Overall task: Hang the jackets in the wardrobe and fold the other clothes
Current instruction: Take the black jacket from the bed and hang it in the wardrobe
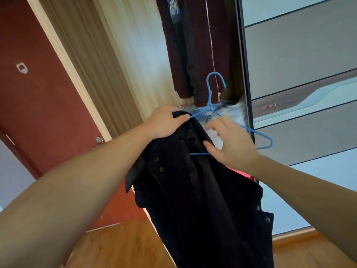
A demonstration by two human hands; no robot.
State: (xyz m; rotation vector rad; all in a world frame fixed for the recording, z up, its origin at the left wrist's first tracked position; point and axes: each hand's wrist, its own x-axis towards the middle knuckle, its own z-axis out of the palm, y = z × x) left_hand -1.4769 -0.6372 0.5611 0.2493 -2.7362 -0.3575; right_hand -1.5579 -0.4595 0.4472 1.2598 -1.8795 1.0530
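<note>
Dark jacket [202, 200] hangs in front of the person, half threaded on a blue wire hanger [216, 111]. Left hand [164, 122] grips one jacket shoulder bunched over the hanger arm; right hand [231, 144] has fingers loosely spread at the collar and bottom wire, holding nothing firmly. Fabric looks soft, thick and fairly heavy, and the thin wire probably flexes, so take hold at collar or shoulder seam. Beyond, the open wardrobe [245, 55] has dark maroon clothes [197, 55] hanging.
</note>
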